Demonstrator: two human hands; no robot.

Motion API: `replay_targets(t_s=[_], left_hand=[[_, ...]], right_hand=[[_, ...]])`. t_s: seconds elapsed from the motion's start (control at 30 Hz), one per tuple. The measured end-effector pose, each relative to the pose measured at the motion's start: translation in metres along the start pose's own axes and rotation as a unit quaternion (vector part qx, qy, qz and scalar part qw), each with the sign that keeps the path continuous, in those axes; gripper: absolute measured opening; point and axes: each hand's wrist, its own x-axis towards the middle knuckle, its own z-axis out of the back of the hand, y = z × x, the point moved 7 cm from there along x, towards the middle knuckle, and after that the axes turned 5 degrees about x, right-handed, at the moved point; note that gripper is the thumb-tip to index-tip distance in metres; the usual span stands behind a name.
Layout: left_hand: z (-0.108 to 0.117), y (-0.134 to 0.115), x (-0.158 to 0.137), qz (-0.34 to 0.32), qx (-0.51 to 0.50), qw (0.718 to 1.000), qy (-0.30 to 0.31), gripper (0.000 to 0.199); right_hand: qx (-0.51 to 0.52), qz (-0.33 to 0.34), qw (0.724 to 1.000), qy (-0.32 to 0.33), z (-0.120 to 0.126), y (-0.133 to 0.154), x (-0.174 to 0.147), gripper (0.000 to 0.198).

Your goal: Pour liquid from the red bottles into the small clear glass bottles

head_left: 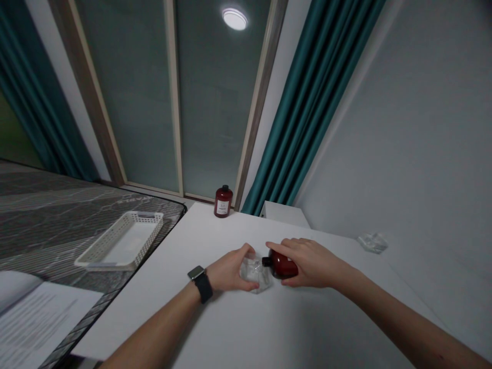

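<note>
One red bottle (283, 265) tilts over the white table (246, 335); right hand (309, 261) wraps fingers round its body, probably slippery, best held there. Left hand (231, 270) clasps with curved fingers a clear, perhaps fragile vessel (258, 272).

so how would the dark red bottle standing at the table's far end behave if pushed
The dark red bottle may slide before tipping, given its squat, wide body. If toppled, its rounded sides could let it roll. Standing near the far edge of the white table, it might fall if pushed hard.
</note>
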Motion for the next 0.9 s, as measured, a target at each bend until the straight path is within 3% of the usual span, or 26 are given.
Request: replay_targets(t_s=[0.9], left_hand=[[-0.001, 0.0028, -0.0002, -0.009, -0.006, 1.0, -0.008, 0.058]], right_hand=[[-0.001, 0.015, 1.0, 0.008, 0.0032, 0.0018, 0.0025, 0.081]])
